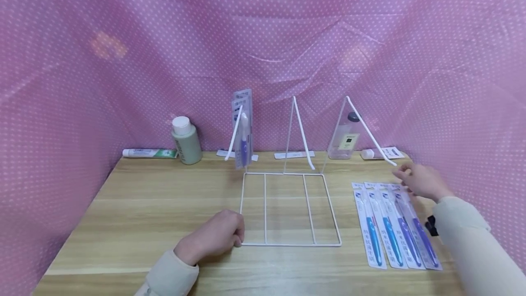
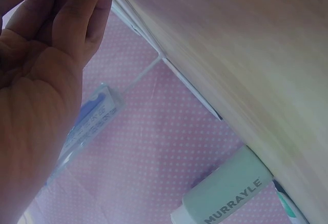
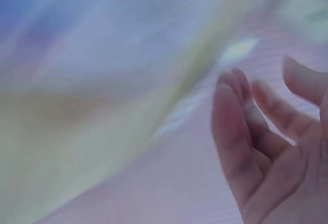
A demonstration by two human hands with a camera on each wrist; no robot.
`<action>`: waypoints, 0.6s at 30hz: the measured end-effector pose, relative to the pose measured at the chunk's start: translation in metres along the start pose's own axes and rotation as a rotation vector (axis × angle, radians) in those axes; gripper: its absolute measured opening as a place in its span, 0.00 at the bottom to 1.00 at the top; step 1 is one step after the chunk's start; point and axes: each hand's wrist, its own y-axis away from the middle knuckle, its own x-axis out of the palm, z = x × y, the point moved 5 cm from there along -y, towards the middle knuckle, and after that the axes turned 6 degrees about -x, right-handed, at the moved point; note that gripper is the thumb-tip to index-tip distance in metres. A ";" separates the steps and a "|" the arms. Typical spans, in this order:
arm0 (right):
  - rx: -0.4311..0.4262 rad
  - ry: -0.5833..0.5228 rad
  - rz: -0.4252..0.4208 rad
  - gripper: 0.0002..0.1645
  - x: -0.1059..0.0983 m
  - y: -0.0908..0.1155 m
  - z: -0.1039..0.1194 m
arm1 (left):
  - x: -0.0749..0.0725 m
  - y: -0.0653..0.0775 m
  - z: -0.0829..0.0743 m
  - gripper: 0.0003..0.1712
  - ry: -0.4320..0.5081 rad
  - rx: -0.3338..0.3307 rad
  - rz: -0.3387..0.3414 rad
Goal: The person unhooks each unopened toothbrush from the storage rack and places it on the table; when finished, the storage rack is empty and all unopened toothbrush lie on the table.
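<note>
A white wire rack stands mid-table with three slanted hooks. One packaged toothbrush hangs on the left hook. My left hand is curled at the front left corner of the rack's base frame and holds the wire there. In the left wrist view the curled fingers meet the wire. Several packaged toothbrushes lie in a row on the right. My right hand hovers over their top ends, fingers relaxed and holding nothing. The right wrist view is blurred and shows only loose fingers.
A green bottle and a toothpaste tube sit at the back left. A clear bottle and a small tube stand at the back right. Pink dotted cloth walls the table on three sides.
</note>
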 end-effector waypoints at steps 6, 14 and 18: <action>-0.377 -0.049 0.021 0.13 0.036 0.031 0.125 | -0.001 0.000 0.000 0.15 0.001 -0.014 -0.002; -0.377 0.049 0.265 0.26 0.110 0.049 0.165 | 0.001 -0.003 -0.001 0.14 0.005 -0.021 0.011; -0.347 0.063 0.264 0.27 0.123 0.050 0.164 | 0.000 -0.002 0.000 0.14 0.002 -0.043 0.032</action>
